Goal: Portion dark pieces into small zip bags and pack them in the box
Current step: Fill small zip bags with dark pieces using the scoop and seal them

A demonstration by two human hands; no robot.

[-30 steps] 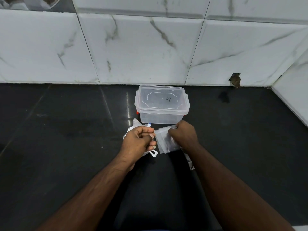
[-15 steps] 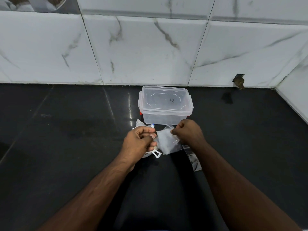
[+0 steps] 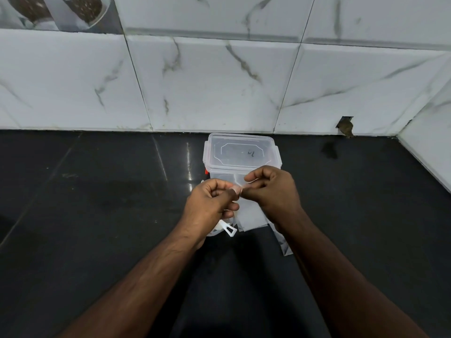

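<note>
On my black worktop (image 3: 97, 215), left to right: left hand (image 3: 210, 206), fingers curled, pinching the top edge of a small clear zip bag (image 3: 249, 213); right hand (image 3: 273, 191) pinching the same edge. Lidded clear box (image 3: 241, 154) stands just behind them.

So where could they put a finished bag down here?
Bare counter lies left of the box, and more between the box and the right wall. It is crowded under the hands, where bags lie.
</note>
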